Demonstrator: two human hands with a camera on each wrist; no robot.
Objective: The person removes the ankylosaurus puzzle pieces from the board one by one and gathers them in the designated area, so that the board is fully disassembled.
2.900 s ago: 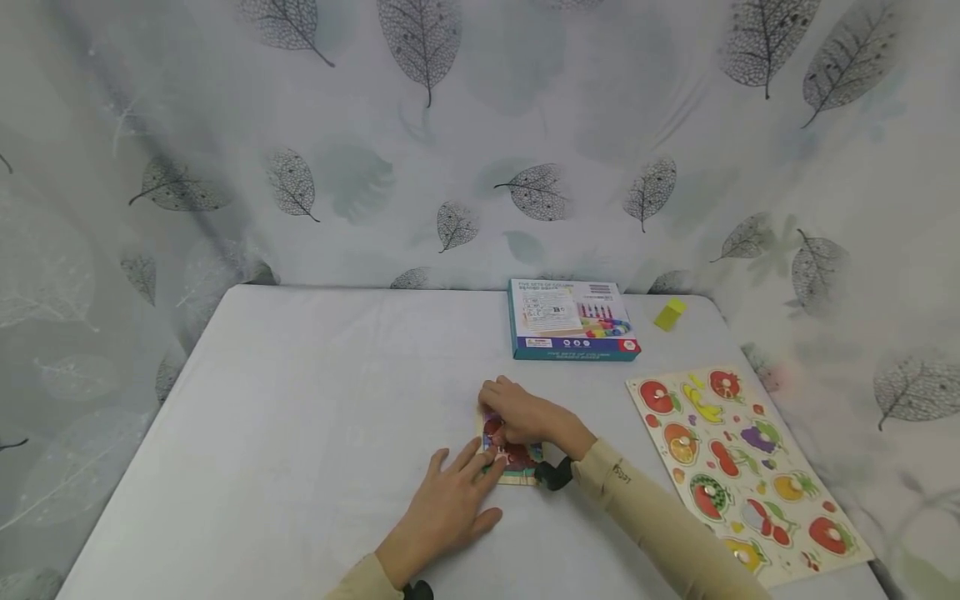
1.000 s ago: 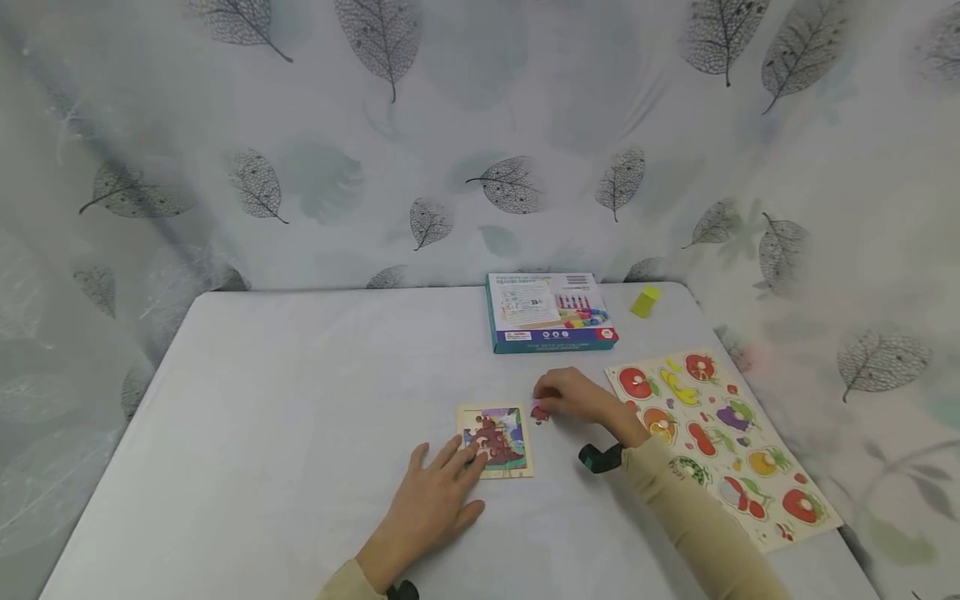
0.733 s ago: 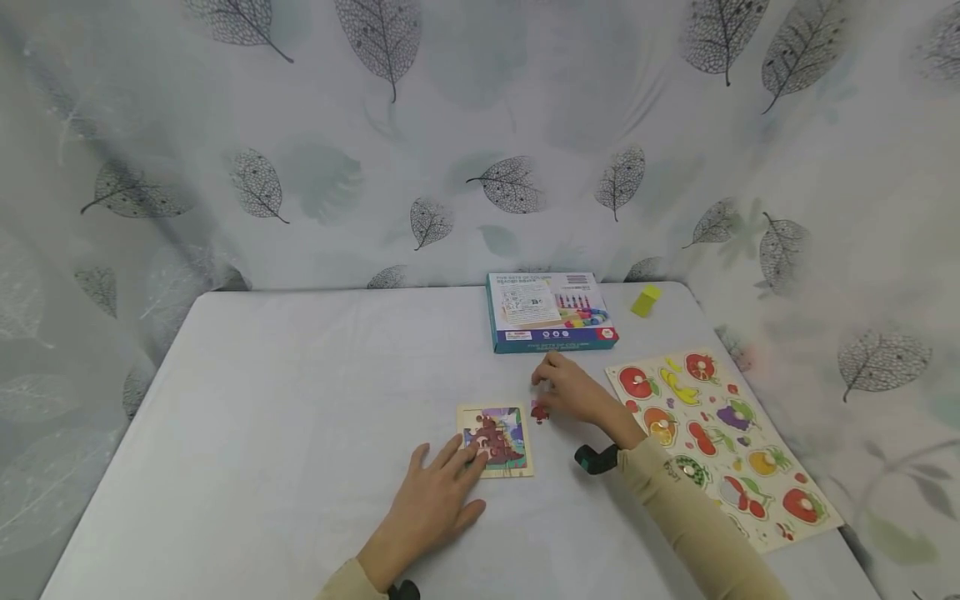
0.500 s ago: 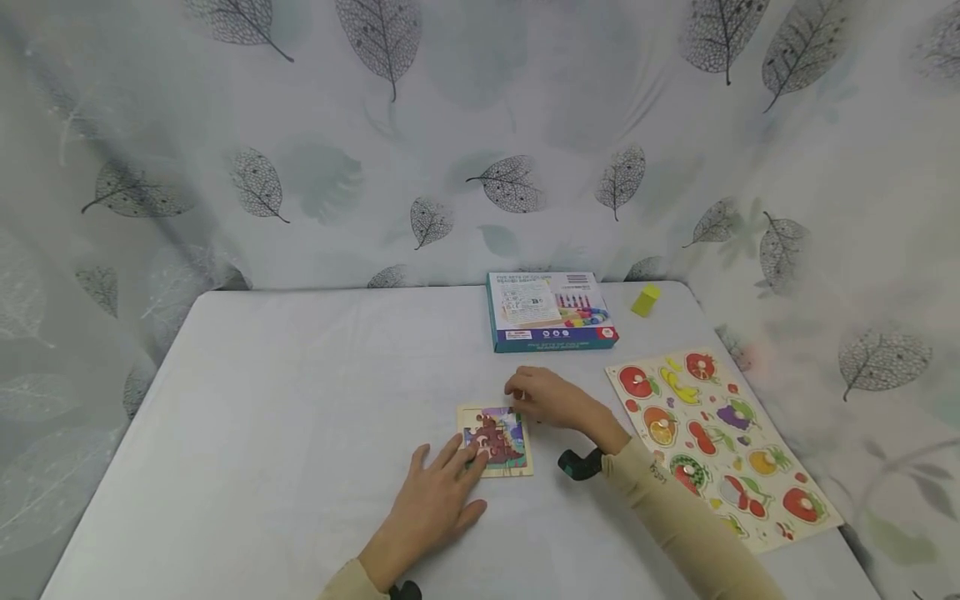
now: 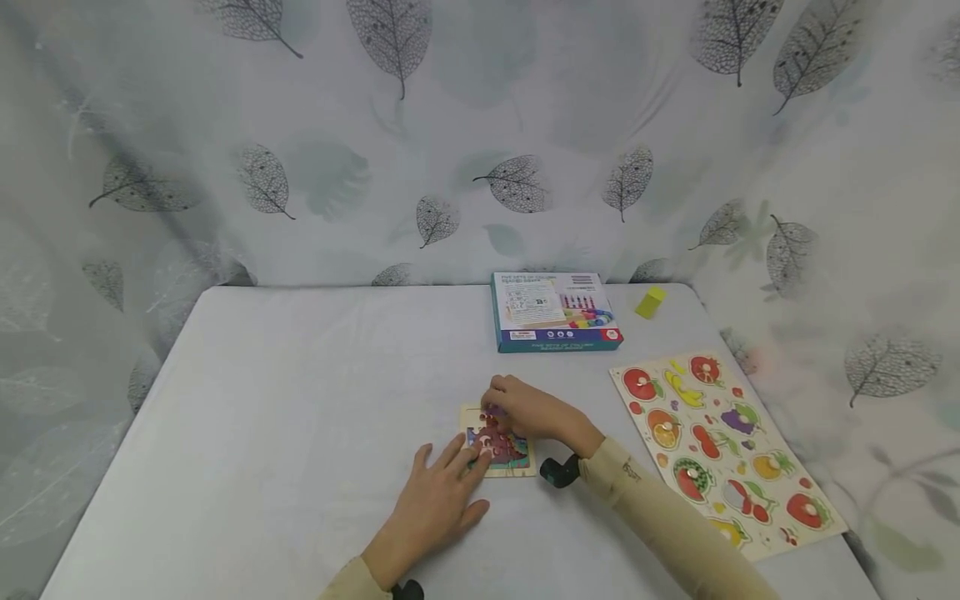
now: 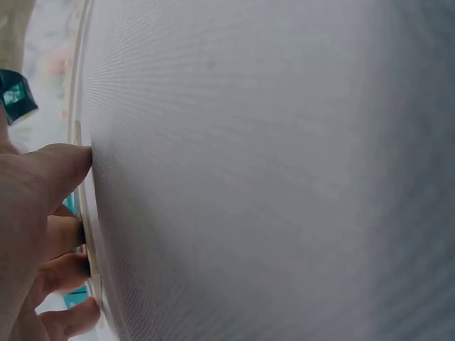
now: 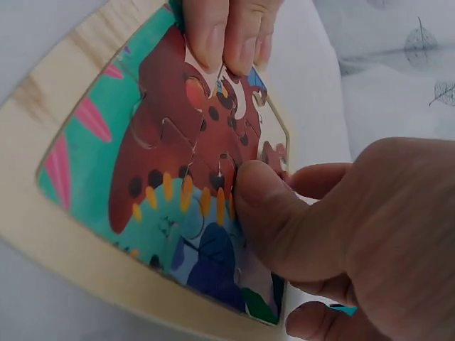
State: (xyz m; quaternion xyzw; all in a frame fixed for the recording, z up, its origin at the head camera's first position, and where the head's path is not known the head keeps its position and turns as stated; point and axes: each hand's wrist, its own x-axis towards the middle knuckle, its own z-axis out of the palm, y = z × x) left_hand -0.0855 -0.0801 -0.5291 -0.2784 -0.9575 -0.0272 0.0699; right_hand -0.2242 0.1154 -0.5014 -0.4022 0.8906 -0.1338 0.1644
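Head view, over the person's own arms: the puzzle (image 5: 510,452) lies flat on the worktop (image 5: 315,400), right where both hands can get at it. The left hand (image 5: 438,492) grasps nothing; its fingers lie stretched out, tips resting on the puzzle's near left part. I'd say that pins it, since something so light would likely skid when pushed from the other side.

The right hand (image 5: 525,410) sits over the far right corner, its grip closed in a pinch. From the right wrist you can see what on: thumb and forefinger nip a small brown piece (image 7: 274,155) beside a bare pale patch inside the frame (image 7: 60,85). Fingertips suit so small a thing and, as I judge it, leave the gap in sight. Whether the piece is seated I can't tell.

The fruit board (image 5: 726,477) lies well to the right, the box (image 5: 557,312) and the yellow block (image 5: 650,302) beyond, presumably parked there to leave elbow room.
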